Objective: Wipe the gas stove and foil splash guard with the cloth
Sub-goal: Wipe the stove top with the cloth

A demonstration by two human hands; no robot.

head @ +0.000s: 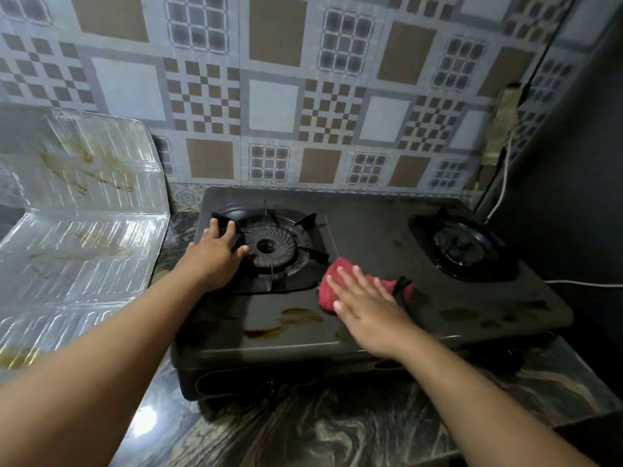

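A black two-burner gas stove (371,237) sits on a dark marbled counter. Brown greasy stains (296,315) mark its front glass top. My right hand (367,308) lies flat with spread fingers on a red cloth (340,274), pressing it onto the stove's middle. My left hand (215,254) rests on the left burner's pan support (303,220), fingers around its near-left prong. A silver foil splash guard (84,210) stands folded to the left of the stove, streaked with brown stains.
The right burner (462,244) sits uncovered near the stove's right edge. A white cable (502,187) hangs from a wall socket at the back right and runs behind the stove. Patterned tiles cover the wall (269,96). The marbled counter (337,429) extends in front.
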